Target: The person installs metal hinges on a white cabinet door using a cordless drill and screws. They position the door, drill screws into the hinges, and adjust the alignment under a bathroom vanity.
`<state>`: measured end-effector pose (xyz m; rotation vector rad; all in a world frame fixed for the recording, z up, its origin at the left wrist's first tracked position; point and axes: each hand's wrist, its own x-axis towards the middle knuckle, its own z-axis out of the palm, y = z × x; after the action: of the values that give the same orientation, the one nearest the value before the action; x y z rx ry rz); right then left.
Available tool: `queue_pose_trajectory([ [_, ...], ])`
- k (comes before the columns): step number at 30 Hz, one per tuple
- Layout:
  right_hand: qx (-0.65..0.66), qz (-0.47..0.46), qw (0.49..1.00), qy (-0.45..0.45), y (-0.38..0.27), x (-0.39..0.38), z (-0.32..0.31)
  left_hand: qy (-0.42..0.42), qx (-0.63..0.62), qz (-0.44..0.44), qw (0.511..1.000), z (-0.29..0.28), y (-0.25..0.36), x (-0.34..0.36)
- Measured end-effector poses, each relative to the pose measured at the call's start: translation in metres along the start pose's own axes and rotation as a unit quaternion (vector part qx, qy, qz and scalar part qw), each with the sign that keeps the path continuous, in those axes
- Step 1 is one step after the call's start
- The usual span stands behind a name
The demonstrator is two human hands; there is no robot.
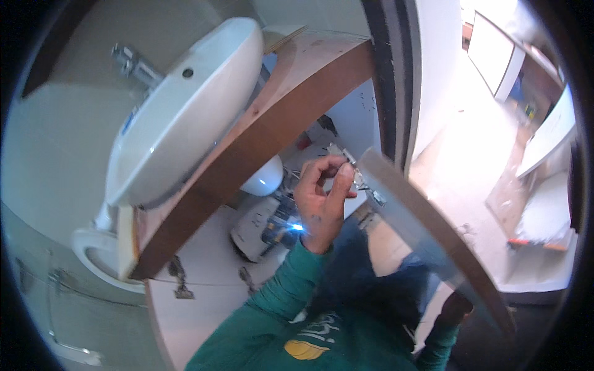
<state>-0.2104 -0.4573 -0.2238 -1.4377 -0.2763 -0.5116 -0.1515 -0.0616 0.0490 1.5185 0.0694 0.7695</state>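
Note:
My left hand (pixel 322 196) comes up out of a green sleeve, its thumb and fingers curled together at a metal hinge (pixel 357 178). This hinge is beside the upper end of a loose-hanging cabinet door (pixel 427 232), a curved panel with a brown edge. Another metal fitting (pixel 377 197) shows on the door's inner face, just below the fingers. Lower down, my right hand (pixel 456 305) is in shadow against the door's edge and seems to grip it; its fingers are mostly hidden. What lies inside my left palm does not show.
A white washbasin (pixel 192 111) with a chrome tap (pixel 136 67) sits on a brown-edged curved counter (pixel 260 142). Beneath it are a white container with tools (pixel 250 232) and a bright light (pixel 297 227). A hinge (pixel 179 281) is on a white panel at left. A dark door frame (pixel 396 86) stands behind.

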Motion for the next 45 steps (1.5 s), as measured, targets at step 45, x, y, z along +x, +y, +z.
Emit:
queue_pose_trajectory([
  [45, 0.258, 0.147, 0.955, 0.026, -0.074, 0.112, 0.060, 0.085, -0.397, -0.113, 0.907, 0.119, -0.063, 0.008],
])
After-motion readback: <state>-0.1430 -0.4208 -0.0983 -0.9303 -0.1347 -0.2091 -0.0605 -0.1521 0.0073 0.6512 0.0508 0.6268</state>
